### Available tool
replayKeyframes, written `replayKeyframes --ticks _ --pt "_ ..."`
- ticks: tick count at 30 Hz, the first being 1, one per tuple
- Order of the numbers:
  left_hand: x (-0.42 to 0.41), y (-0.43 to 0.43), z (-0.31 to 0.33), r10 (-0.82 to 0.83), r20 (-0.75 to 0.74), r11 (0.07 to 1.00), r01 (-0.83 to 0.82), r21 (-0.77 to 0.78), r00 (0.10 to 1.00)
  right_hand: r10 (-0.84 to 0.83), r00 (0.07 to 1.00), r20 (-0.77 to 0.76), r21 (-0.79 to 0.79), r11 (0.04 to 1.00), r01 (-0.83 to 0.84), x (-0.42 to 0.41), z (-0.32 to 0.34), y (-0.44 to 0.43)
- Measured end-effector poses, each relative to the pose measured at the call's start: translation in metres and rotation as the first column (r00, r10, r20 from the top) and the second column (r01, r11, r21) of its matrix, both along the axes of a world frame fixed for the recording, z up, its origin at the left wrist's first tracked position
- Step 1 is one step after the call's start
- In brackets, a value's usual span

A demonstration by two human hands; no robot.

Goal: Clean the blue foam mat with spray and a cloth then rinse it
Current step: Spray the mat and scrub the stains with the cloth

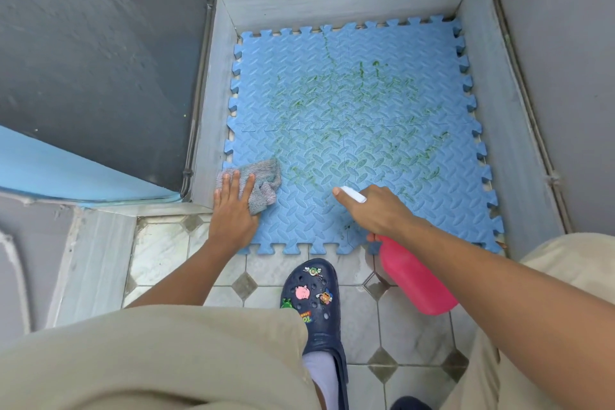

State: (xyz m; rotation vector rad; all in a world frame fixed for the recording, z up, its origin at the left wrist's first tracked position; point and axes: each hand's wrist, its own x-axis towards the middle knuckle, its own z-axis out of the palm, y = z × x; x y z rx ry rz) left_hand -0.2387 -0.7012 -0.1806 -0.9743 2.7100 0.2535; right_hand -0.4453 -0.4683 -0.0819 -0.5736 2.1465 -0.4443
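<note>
Hands first, from the left: the left hand (233, 210) lies flat with straight fingers on a grey cloth (266, 185), pressing it down rather than gripping it. The cloth is bunched up and sits on the near left corner of the mat (286, 70), with the heel of the hand over the mat's near edge.

The mat is blue foam, made of interlocking tiles with toothed edges and a raised tread pattern. It lies flat on the floor in a corner, with low grey walls (332, 0) along its left, far and right sides. Green stains (359, 86) streak and speckle the middle of the mat and run toward its right side.

Just off the near edge of the mat stands a navy clog (314, 303) with cartoon charms, on a floor of pale tiles (409, 326) with small dark diamonds. Beige trousers (149, 359) fill the bottom of the view.

Right of the clog, the right hand (382, 210) is wrapped around the neck of a pink spray bottle (412, 280). The hand is over the near part of the mat, and the white nozzle (354, 194) points left across it, while the pink body hangs back over the floor tiles.
</note>
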Motion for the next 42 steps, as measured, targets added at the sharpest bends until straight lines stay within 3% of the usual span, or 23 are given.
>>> replayKeyframes --ticks 5,10,12,14,16,18,20,21,23,25,28,30,33,38,42 --pt "-0.028 0.014 0.007 0.129 0.032 0.991 -0.128 -0.032 0.991 -0.219 0.971 0.095 -0.046 0.973 0.224 -0.018 0.009 -0.002" --pt "-0.072 0.017 0.004 0.23 -0.031 0.966 -0.224 0.133 0.973 -0.071 0.997 0.036 -0.212 0.974 0.077 -0.049 0.05 0.003" --pt "-0.082 0.034 -0.004 0.085 -0.058 0.99 -0.078 0.114 0.995 -0.036 0.999 0.009 -0.283 0.959 0.037 -0.071 0.074 0.012" --pt "-0.092 0.061 -0.011 -0.206 -0.103 0.974 0.214 0.073 0.973 -0.009 1.0 0.006 -0.311 0.95 0.01 -0.097 0.093 0.026" --pt "-0.105 0.098 -0.015 -0.506 -0.161 0.849 0.522 0.079 0.848 -0.01 1.0 -0.008 -0.297 0.955 0.007 -0.117 0.098 0.039" --pt "-0.115 0.139 -0.017 -0.758 -0.161 0.63 0.773 0.071 0.632 0.006 0.997 -0.083 -0.244 0.969 -0.026 -0.122 0.089 0.049" --pt "-0.119 0.159 -0.02 -0.875 -0.113 0.471 0.882 0.027 0.471 0.091 0.99 -0.113 -0.183 0.977 -0.11 -0.116 0.075 0.054" --pt "-0.122 0.156 -0.021 -0.887 -0.101 0.452 0.892 0.014 0.451 0.129 0.989 -0.068 -0.164 0.977 -0.139 -0.112 0.069 0.056" --pt "-0.126 0.133 -0.019 -0.854 -0.104 0.514 0.858 -0.005 0.511 0.147 0.987 0.072 -0.157 0.979 -0.134 -0.109 0.059 0.056" --pt "-0.125 0.098 -0.014 -0.75 -0.112 0.657 0.754 -0.017 0.652 0.139 0.966 0.218 -0.17 0.98 -0.103 -0.108 0.055 0.057" --pt "-0.107 0.022 -0.009 -0.442 -0.11 0.896 0.443 -0.023 0.89 0.209 0.914 0.349 -0.171 0.973 -0.157 -0.098 0.049 0.055" --pt "-0.083 -0.028 -0.005 -0.212 -0.081 0.977 0.213 0.013 0.974 0.303 0.898 0.32 -0.108 0.953 -0.283 -0.084 0.043 0.051" --pt "-0.055 -0.06 0.002 -0.105 0.011 0.994 0.105 0.021 0.994 0.43 0.882 0.195 0.003 0.899 -0.439 -0.068 0.032 0.05" --pt "-0.058 -0.051 0.01 -0.09 0.04 0.995 0.088 0.04 0.995 0.673 0.734 0.094 0.275 0.691 -0.669 -0.054 0.021 0.053" --pt "-0.058 -0.049 0.009 -0.059 0.042 0.996 0.056 0.066 0.997 0.682 0.731 0.014 0.179 0.718 -0.673 -0.056 0.013 0.05"
